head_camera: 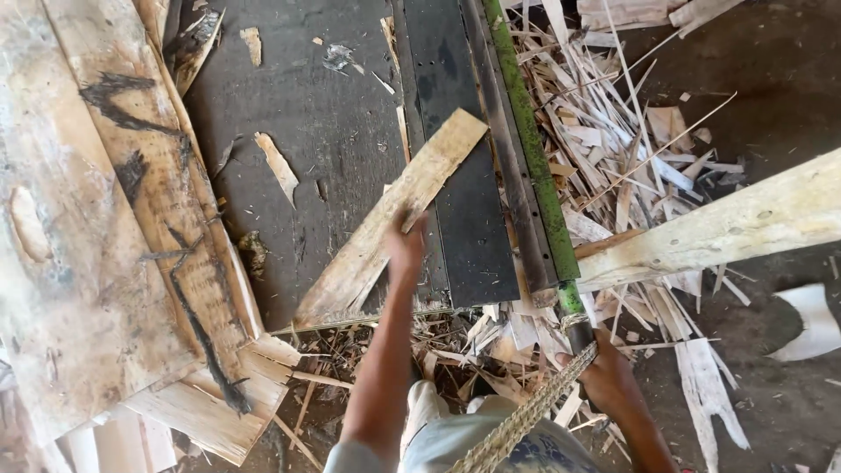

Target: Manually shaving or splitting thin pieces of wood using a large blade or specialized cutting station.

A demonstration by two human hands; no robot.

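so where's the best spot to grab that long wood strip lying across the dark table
Probably the near end of the wood strip, from the table's front edge. The strip slants away, its far end out of easy reach, and the left hand already rests on its near half.

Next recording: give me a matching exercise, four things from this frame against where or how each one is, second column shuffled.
Things:
1. wooden strip
2. green lever
3. braided rope
4. veneer stack

Places or states:
A. piled at the left edge of the dark table
B. touched by the left hand, lying slantwise on the table
C. its lower end gripped by the right hand
D. runs from the lever's handle down toward the person

Pairs: 1-B, 2-C, 3-D, 4-A
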